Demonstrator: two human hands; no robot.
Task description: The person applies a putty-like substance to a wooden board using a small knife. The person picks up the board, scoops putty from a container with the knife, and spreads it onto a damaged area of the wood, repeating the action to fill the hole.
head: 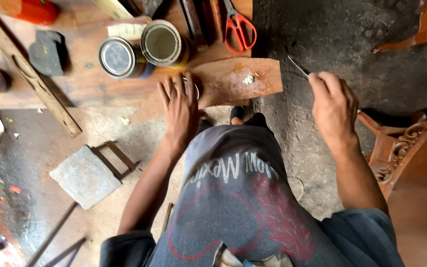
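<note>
Wooden board: lay at the near edge of the low surface, one end overhanging the dark floor; a small dab of pale filler sat on a whitish smear near its middle.
Left hand: pressed flat on the board's left end, fingers spread, grip open, nothing held.
Right hand: grip closed on a thin metal blade, held off to the board's right, clear of the filler.
Risk, board: overhanging end could tip or slide if the left hand eased off.
Risk, blade: the tip could catch the left fingers in crossing; it looked narrow and springy.
Two tins: stood open just behind the left hand; a backward knock could spill them.
Red scissors: lay beyond the board, apart from it.
Carved furniture: stood close by the right forearm; an elbow could strike it.
</note>
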